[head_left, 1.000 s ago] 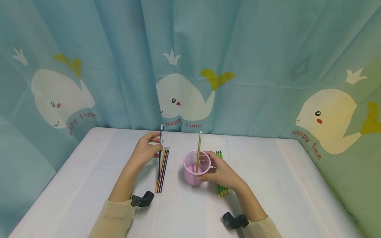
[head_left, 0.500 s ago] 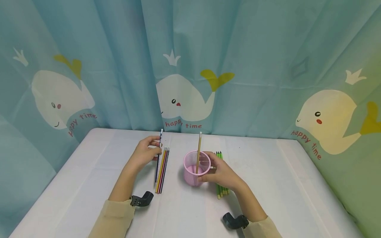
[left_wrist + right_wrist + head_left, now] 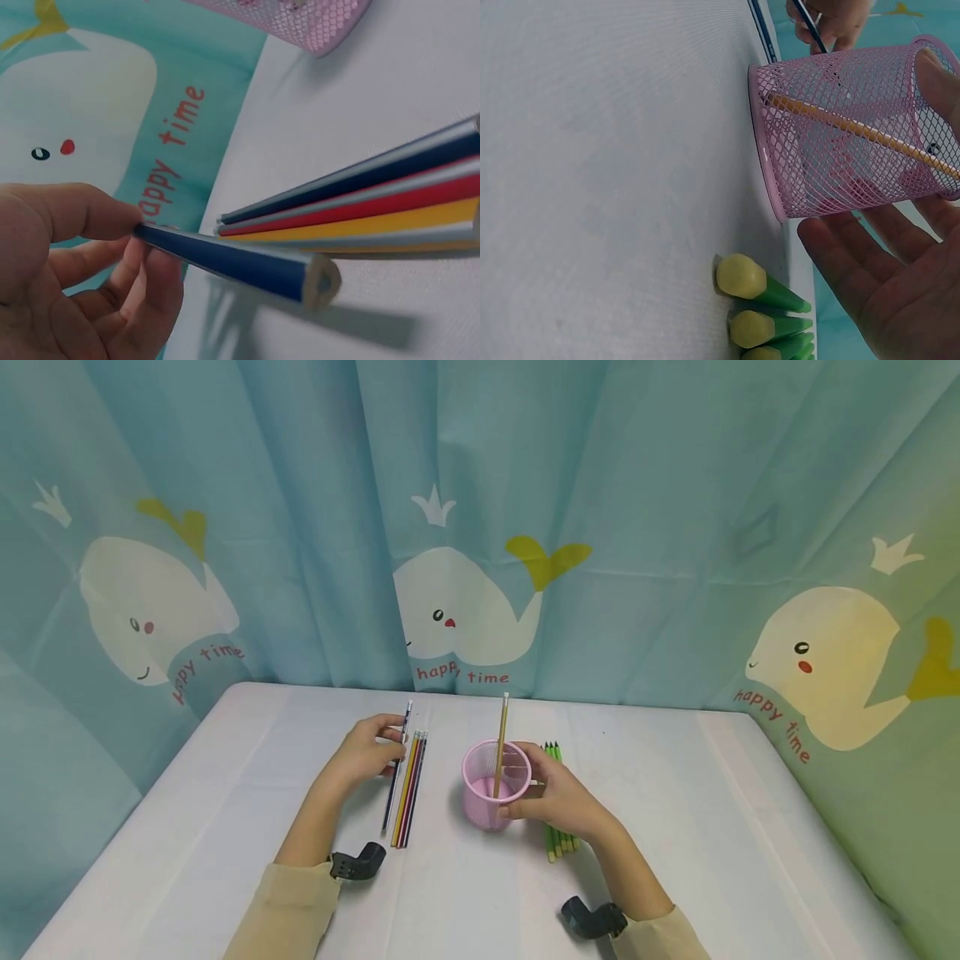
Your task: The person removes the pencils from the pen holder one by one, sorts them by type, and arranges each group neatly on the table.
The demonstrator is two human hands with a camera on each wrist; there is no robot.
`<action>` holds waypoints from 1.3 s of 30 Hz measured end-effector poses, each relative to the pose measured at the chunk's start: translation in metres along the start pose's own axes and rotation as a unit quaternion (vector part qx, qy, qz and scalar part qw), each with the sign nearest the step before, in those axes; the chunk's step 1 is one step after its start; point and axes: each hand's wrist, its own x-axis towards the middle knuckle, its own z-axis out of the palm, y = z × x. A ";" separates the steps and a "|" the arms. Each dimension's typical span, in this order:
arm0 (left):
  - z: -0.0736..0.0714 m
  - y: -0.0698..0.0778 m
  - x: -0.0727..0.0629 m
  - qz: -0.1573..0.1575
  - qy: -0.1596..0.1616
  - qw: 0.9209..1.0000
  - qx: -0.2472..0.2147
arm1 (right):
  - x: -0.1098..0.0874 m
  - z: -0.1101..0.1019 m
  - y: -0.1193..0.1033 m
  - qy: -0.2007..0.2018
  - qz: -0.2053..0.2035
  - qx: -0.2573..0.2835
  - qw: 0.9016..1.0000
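My left hand (image 3: 362,753) pinches a dark blue and silver striped pencil (image 3: 240,262) between thumb and fingers, its eraser end pointing away from me. Just right of it, several striped pencils (image 3: 408,802) in yellow, red and dark blue lie side by side on the table. My right hand (image 3: 561,795) holds a pink mesh pencil cup (image 3: 480,812), thumb at the near side and fingers round the far right. Inside the upright cup leans one yellow pencil (image 3: 502,727), also visible through the mesh in the right wrist view.
Several green pencils (image 3: 557,842) lie right of the cup, partly beneath my right hand. The white table (image 3: 675,843) ends at the back against a blue curtain (image 3: 660,527) printed with whales.
My left hand has drawn slightly toward me with the striped pencil. The pencil's near end has swung left, away from the row. The right hand and cup have stayed put.
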 end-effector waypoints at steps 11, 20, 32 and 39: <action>0.001 -0.004 0.001 -0.025 -0.007 0.999 0.047 | 0.001 -0.001 -0.001 0.005 0.006 -0.016 1.000; 0.002 -0.012 0.003 -0.025 -0.011 0.997 0.072 | 0.001 -0.001 0.000 0.005 0.005 -0.012 1.000; 0.002 -0.015 0.002 -0.037 -0.023 0.998 0.048 | 0.000 0.000 0.000 0.003 0.003 -0.010 1.000; 0.000 -0.011 0.003 -0.028 -0.007 0.999 0.023 | 0.001 -0.001 0.000 0.004 0.000 -0.013 1.000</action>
